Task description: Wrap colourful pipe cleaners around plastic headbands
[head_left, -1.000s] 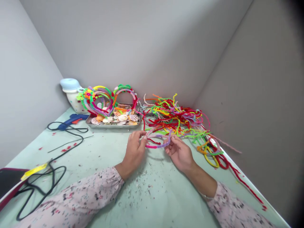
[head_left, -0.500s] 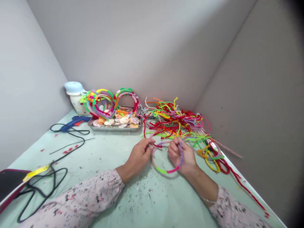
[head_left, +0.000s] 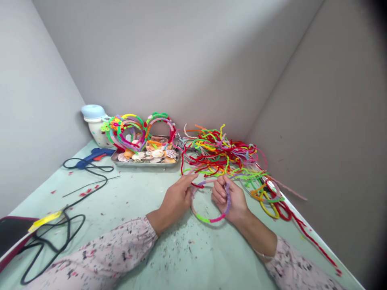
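Hoop (head_left: 208, 220) at lower center, long axis upright — gripped in closed fingers of right hand (head_left: 232, 201); left hand (head_left: 174, 201) straight-fingered at upper rim, contact unclear.

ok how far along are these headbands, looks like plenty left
Done: a stack of decorated pipe-cleaner headbands stands on the metal tray. In hand: one wrapped band, gripped by the right hand, with the left hand at its upper end. Left: a big tangle of loose pipe cleaners, plus the shells in the tray.
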Available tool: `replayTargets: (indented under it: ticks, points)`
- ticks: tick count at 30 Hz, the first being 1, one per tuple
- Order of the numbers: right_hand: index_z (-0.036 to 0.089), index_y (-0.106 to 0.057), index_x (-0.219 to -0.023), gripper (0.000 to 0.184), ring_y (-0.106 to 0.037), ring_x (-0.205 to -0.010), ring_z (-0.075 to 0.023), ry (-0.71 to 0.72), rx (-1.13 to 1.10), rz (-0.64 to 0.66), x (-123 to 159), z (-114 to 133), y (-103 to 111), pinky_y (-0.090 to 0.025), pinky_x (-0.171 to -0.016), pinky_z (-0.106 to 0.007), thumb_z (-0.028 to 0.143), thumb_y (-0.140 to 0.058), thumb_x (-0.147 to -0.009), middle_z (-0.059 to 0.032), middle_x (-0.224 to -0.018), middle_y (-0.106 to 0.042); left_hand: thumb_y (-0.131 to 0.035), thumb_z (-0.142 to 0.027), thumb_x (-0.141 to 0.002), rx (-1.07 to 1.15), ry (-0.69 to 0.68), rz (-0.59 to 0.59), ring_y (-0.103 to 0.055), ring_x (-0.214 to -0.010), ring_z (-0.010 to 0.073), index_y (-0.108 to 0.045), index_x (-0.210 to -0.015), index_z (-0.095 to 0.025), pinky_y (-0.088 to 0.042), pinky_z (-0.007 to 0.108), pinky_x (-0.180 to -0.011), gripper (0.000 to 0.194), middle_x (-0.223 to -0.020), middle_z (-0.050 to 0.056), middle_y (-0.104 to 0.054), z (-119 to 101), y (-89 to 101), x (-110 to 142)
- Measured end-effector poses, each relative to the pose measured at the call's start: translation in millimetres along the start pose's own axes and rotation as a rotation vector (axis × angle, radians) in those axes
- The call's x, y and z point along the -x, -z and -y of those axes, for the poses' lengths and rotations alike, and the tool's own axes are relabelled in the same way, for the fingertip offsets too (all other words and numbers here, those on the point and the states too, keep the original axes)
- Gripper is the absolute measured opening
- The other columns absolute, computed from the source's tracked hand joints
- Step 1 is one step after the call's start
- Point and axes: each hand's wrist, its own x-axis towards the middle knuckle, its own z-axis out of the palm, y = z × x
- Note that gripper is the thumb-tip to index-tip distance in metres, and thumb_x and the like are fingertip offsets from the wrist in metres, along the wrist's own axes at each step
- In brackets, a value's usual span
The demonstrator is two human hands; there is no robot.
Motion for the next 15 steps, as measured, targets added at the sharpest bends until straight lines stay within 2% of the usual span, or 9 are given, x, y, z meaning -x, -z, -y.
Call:
replayTargets:
  ticks: [2,4,7,9,12,15]
  points:
    - [0.022,-0.042,-0.066,0.03,-0.021,-0.035,-0.0084,-0.012,-0.042,0.012,0.0,-0.4,-0.3,-0.021,-0.037,-0.021,0.04,-0.056,-0.085,0.0076,-0.045,-0.031,-0.046,-0.008,-0.082,-0.102,0.022,0.038,-0.054,-0.115,0.0223,-0.054,-0.127,-0.019,-0.044,0.04,-0.1,0.047,-0.124,0.008,-0.061,2.6,-2.8,0.3]
    - [0.021,-0.042,-0.066,0.029,-0.023,-0.035,-0.0075,-0.024,-0.099,0.038,-0.3,-0.9,-0.1,-0.021,-0.036,-0.02,0.036,-0.055,-0.087,0.0075,-0.044,-0.033,-0.049,-0.01,-0.082,-0.188,0.058,0.01,-0.053,-0.115,0.0253,-0.053,-0.127,-0.015,-0.043,0.043,-0.101,0.046,-0.124,0.011,-0.061,5.7,-2.7,-0.8]
    - [0.02,-0.043,-0.066,0.028,-0.023,-0.034,-0.0065,-0.034,-0.152,0.066,-1.0,-1.5,0.6,-0.021,-0.035,-0.018,0.033,-0.055,-0.087,0.0075,-0.043,-0.035,-0.048,-0.009,-0.081,-0.225,0.085,-0.064,-0.048,-0.12,0.0247,-0.044,-0.134,-0.014,-0.04,0.043,-0.104,0.054,-0.131,0.012,-0.055,10.2,0.7,-3.3]
    - [0.02,-0.042,-0.065,0.028,-0.023,-0.034,-0.0061,-0.036,-0.165,0.07,-1.2,-1.6,0.7,-0.022,-0.035,-0.018,0.032,-0.056,-0.087,0.0076,-0.044,-0.035,-0.049,-0.006,-0.078,-0.246,0.076,-0.066,-0.048,-0.119,0.0245,-0.047,-0.132,-0.016,-0.04,0.043,-0.104,0.054,-0.131,0.01,-0.054,12.5,2.6,-4.0]
    - [0.02,-0.041,-0.064,0.029,-0.022,-0.034,-0.0059,-0.036,-0.165,0.065,-1.2,-1.5,0.2,-0.022,-0.035,-0.017,0.032,-0.057,-0.086,0.0077,-0.044,-0.034,-0.052,-0.005,-0.075,-0.297,0.062,-0.018,-0.05,-0.114,0.0256,-0.063,-0.11,-0.019,-0.042,0.043,-0.099,0.04,-0.124,0.008,-0.058,14.8,2.6,-3.8]
    - [0.02,-0.042,-0.065,0.03,-0.02,-0.034,-0.0058,-0.04,-0.159,0.054,-0.9,-1.3,0.0,-0.02,-0.034,-0.017,0.034,-0.057,-0.087,0.008,-0.043,-0.033,-0.055,-0.009,-0.076,-0.304,0.091,0.001,-0.053,-0.106,0.0251,-0.067,-0.086,-0.018,-0.044,0.042,-0.094,0.018,-0.111,0.009,-0.06,16.2,1.6,-4.1]
